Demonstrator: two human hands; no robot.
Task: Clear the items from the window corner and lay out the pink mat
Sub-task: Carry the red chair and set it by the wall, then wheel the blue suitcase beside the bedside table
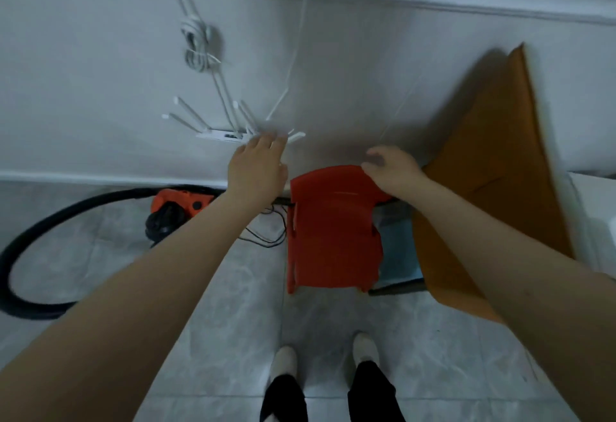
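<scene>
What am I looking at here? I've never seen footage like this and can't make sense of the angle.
There is no machine: a person wears a camera on the head, looking down, so you see their own arms and feet. The right hand curls its fingers over the top edge of a red chair on the tiled floor. The left hand is open, reaching toward a white router on the wall; whether it touches is unclear. A vacuum with a black hose sits left. Brown cardboard leans on the right.
</scene>
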